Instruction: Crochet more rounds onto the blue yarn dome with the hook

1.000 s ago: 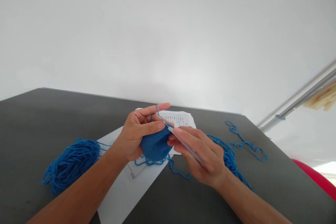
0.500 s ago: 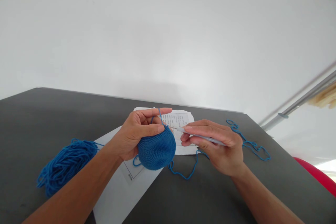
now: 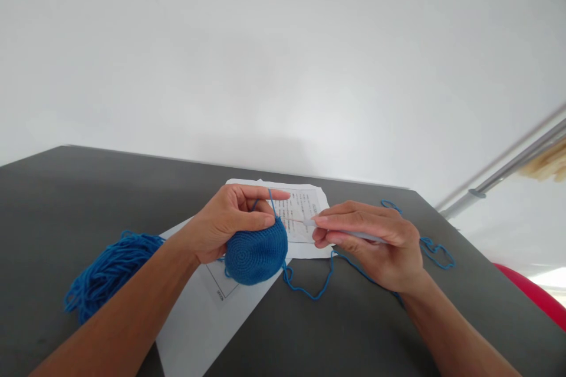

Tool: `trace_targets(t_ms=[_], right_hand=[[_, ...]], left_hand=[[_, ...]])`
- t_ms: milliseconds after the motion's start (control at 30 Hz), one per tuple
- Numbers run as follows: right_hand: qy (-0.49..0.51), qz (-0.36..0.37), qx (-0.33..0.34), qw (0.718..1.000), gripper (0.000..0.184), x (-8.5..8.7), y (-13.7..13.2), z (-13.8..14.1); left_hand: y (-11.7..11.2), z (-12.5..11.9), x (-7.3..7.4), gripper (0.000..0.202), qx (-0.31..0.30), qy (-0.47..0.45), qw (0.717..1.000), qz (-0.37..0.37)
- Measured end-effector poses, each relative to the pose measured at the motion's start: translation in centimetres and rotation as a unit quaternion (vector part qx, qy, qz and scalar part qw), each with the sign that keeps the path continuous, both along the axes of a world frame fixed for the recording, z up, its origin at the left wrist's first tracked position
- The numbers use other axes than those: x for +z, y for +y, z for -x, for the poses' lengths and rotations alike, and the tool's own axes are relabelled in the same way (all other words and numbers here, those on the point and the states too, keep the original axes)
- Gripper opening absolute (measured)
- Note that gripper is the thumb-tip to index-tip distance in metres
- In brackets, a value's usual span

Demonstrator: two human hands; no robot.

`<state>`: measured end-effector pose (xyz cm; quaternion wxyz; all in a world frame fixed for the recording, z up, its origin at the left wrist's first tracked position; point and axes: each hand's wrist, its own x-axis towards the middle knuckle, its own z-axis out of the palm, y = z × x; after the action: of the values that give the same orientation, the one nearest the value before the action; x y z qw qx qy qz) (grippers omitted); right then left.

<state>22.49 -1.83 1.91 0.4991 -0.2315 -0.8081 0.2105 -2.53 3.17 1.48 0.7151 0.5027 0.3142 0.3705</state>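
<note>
My left hand [image 3: 234,215] pinches the upper edge of a round blue crochet piece [image 3: 256,252], its spiral stitches facing me. A strand of blue yarn [image 3: 272,202] loops over the outstretched left index finger and runs down to the piece's edge. Between the fingers and thumb of my right hand [image 3: 369,241] is a crochet hook [image 3: 354,233] with a pale handle. Its thin metal shaft points left toward the top edge of the piece; whether the tip sits in a stitch is too small to tell.
A skein of blue yarn [image 3: 112,274] lies left on the dark table [image 3: 110,182]. Printed sheets [image 3: 207,324] lie under the hands. Loose yarn [image 3: 316,296] trails across the table, with more loops at the right. A metal rail [image 3: 508,171] and something red [image 3: 530,294] are at the right.
My right hand and the hook have shifted right, away from the piece. My left hand has moved slightly left with the crochet piece, which sits a little farther left.
</note>
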Motion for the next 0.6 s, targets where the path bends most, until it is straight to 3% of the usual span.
trace_targets(t_ms=[133,433,500,600], right_hand=[[0.003,0.02,0.012,1.0,0.031,0.15,-0.08,-0.03],[0.109,0.131,0.037,0.985,0.024,-0.8,-0.23,0.22],[0.1,0.121,0.034,0.987,0.026,-0.77,-0.16,0.16],[0.033,0.047,0.018,0.998,0.032,-0.32,-0.04,-0.03]], left_hand=[[0.09,0.19,-0.05,0.035,-0.012,0.021,1.0,-0.014],[-0.01,0.23,-0.06,0.028,-0.019,0.014,1.0,-0.019],[0.05,0.27,-0.06,0.029,-0.019,0.014,1.0,-0.018],[0.19,0.41,-0.08,0.029,-0.018,0.025,0.999,-0.012]])
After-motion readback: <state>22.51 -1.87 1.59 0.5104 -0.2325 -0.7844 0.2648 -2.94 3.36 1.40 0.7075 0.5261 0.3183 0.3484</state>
